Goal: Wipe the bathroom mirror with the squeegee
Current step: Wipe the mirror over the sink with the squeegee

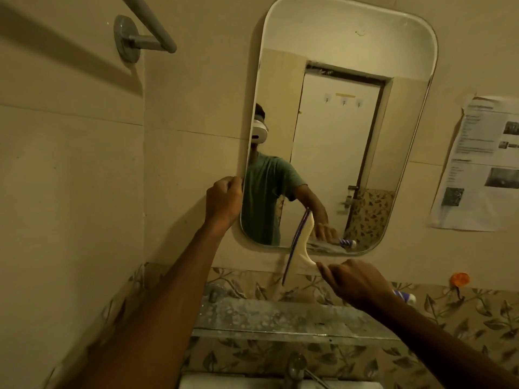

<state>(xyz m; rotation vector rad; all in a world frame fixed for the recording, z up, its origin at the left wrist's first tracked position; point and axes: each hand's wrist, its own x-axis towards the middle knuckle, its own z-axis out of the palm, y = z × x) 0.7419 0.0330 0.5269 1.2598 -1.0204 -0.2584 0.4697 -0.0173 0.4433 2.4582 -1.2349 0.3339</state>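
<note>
Squeegee [298, 249] sits at the bottom edge of the mirror [345, 51], handle gripped in the right hand [356, 280]; left hand [223, 202] curls closed on the mirror's left edge. Blade seems half off the glass, so it may slip onto the wall and leave streaks.

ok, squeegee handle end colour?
Purple-and-white stripes on the squeegee handle tip, past the right hand; head view.

**Clearance around the mirror**

Open to you: upper mirror [345, 113] glass. Blocking the lower edge: squeegee [298, 248], right hand [356, 282], shelf [280, 318] just below. Left edge: left hand [224, 200]. Flanking: towel bar [146, 26] upper left, paper [480, 164] right.
</note>
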